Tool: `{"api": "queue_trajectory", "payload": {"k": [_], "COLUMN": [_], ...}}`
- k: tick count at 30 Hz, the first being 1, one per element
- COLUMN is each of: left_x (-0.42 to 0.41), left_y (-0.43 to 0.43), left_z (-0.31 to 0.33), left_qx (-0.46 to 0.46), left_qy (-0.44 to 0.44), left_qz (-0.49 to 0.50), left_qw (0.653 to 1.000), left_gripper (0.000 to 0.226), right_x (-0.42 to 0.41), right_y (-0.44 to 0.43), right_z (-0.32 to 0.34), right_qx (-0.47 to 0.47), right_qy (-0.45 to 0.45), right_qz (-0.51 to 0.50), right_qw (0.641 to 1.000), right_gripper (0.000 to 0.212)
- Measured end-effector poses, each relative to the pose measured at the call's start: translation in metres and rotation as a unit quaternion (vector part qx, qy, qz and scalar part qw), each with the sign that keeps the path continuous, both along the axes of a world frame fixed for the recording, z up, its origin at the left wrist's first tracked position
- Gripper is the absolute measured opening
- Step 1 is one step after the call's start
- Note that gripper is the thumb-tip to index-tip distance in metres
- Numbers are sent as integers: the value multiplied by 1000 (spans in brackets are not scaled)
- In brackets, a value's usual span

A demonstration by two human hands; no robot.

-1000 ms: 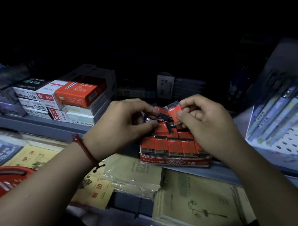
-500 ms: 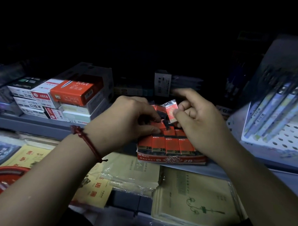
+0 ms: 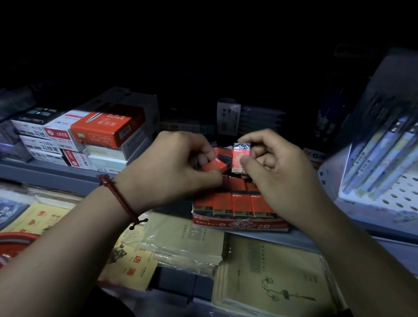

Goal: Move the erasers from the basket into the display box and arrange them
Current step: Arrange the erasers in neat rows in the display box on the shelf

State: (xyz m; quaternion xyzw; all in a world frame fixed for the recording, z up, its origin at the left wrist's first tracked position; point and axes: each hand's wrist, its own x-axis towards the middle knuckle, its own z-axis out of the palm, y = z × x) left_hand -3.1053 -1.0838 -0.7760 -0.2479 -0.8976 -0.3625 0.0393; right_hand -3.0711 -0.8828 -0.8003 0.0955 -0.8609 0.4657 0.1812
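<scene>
A red display box marked 2B sits on the shelf edge, with a front row of red-and-black erasers standing in it. My left hand pinches one red eraser tilted over the back of the box. My right hand holds another wrapped eraser upright between thumb and fingers, just above the back rows. More erasers lie behind, partly hidden by both hands. The red basket shows at the lower left edge.
Stacked stationery boxes stand on the shelf to the left. A white perforated rack with pens stands at the right. Wrapped exercise books lie on the lower shelf below the box.
My right hand has lifted its eraser and turned it upright, face toward me. My left hand has picked up a red eraser from the back of the box.
</scene>
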Motion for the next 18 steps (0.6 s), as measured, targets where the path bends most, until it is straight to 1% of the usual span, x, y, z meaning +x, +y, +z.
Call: {"api": "queue_trajectory", "payload": {"k": [2,7,8,10,13,15,18], "left_x": [2,5,6,8,9,8,8], "left_y": [0,-9,-12,-17,-19,-18,-20], "left_z": [0,2,2,3,-1,-4,-6], "left_qx": [20,26,24,8,-7,-6,18], "left_qy": [-3,-11,-18,-36,-55,-62,-78], "left_qz": [21,40,39,36,36,36,41], "left_qw": [1000,999,999,999,998,997,996], "left_gripper": [17,25,25,17,12,15,20], "right_x": [0,0,-1,-2,-2,-2,-1], "right_y": [0,-1,-1,-2,-3,-4,-5], "right_z": [0,-1,-1,-2,-3,-4,-3], "right_qx": [-2,-10,-14,-17,11,26,86], "right_qy": [0,-17,-23,-40,-52,-53,-48], "right_qz": [3,20,26,41,54,55,44], "right_qw": [1000,1000,999,998,997,997,994], "right_gripper": [21,19,20,20,17,15,18]}}
